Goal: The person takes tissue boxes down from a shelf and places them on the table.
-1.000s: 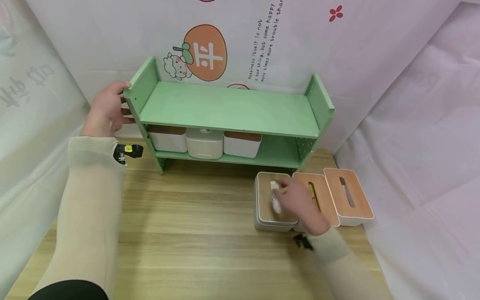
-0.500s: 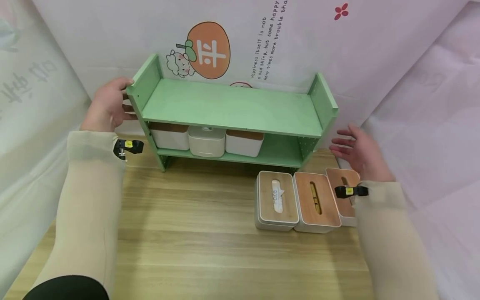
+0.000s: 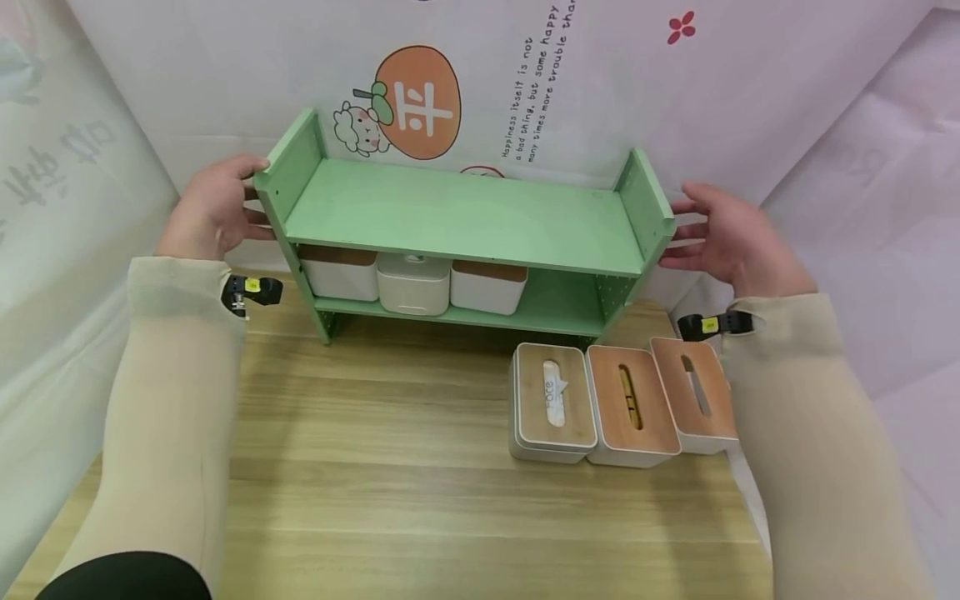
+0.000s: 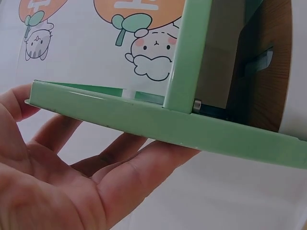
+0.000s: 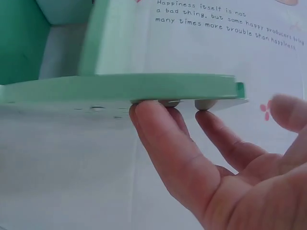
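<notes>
A green two-tier shelf [image 3: 465,212] stands against the printed backdrop. My left hand [image 3: 206,208] is at its left side panel [image 4: 105,110], fingers extended along the outer face and thumb at the upper front corner. My right hand [image 3: 738,237] is at the right side panel [image 5: 158,87]. Its fingertips touch the outer face from outside, while its thumb stands apart. On the lower tier sit a wood-lidded white box [image 3: 341,277], a cream box [image 3: 414,287] and another wood-lidded white box [image 3: 489,290], side by side toward the left.
Before the shelf's right end, on the wood-grain table [image 3: 390,500], stand a tissue box [image 3: 534,400] with tissue in its slot, a second slotted box [image 3: 652,396] and a third [image 3: 712,417] partly behind my right sleeve. White cloth walls close in both sides.
My right hand has left the tissue box, swung right and upward, and reached the shelf's right panel. My left hand stays at the left panel. Shelf and boxes hold their places.
</notes>
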`<state>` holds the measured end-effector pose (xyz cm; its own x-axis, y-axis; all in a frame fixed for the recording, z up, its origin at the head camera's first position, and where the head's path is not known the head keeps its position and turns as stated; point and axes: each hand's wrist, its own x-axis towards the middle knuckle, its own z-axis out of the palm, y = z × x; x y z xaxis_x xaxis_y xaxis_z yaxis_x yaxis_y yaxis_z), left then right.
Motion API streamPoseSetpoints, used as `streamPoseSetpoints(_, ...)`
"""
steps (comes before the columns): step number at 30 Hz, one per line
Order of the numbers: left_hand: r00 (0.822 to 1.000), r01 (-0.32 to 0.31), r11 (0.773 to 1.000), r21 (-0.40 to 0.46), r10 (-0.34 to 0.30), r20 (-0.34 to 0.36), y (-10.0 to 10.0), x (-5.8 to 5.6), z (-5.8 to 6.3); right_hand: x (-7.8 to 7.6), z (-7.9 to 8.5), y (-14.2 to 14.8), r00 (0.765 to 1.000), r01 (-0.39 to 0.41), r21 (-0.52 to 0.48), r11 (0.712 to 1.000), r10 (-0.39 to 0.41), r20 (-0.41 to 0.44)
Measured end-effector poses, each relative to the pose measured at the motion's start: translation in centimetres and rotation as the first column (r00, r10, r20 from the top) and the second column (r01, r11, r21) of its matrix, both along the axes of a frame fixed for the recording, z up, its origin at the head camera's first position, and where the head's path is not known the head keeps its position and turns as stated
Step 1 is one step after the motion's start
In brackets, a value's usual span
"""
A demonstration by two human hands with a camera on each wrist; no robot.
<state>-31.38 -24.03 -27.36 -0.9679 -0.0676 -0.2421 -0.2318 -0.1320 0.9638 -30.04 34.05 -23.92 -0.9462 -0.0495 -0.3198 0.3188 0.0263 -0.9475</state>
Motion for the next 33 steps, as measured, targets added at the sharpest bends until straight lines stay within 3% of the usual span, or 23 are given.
streamPoseSetpoints(3, 1.000, 0.001, 1.000, 0.004, -0.001, -0.002, -0.2, 0.0, 0.0, -0.3, 0.8, -0.9, 1.000, 0.000, 0.116, 0.993, 0.001, -0.012)
streamPoseSetpoints(9, 1.000, 0.005, 1.000, 0.009, -0.005, 0.016, 0.0, -0.2, 0.0, -0.7, 0.5, -1.2, 1.000, -0.006, 0.293, 0.956, 0.002, 0.014)
streamPoseSetpoints(20, 1.000, -0.018, 1.000, 0.021, 0.018, 0.009, 0.0, 0.2, 0.0, -0.7, 0.0, -2.0, 0.998, 0.053, 0.367, 0.929, -0.037, -0.051)
streamPoseSetpoints(27, 0.999, -0.042, 0.999, 0.011, 0.042, 0.007, 0.4, 0.6, -0.3, -0.6, -0.2, -2.1, 0.996, 0.073, 0.371, 0.926, -0.049, -0.072)
streamPoseSetpoints(31, 0.999, -0.047, 0.999, 0.019, 0.047, -0.006, 1.1, 1.3, -0.4, -0.3, -0.3, -2.1, 0.995, 0.074, 0.409, 0.910, -0.042, -0.088)
streamPoseSetpoints(33, 0.997, -0.057, 0.997, -0.048, 0.055, -0.048, 1.6, 2.1, -0.4, -0.2, -0.2, -2.2, 0.994, 0.079, 0.432, 0.899, -0.039, -0.099)
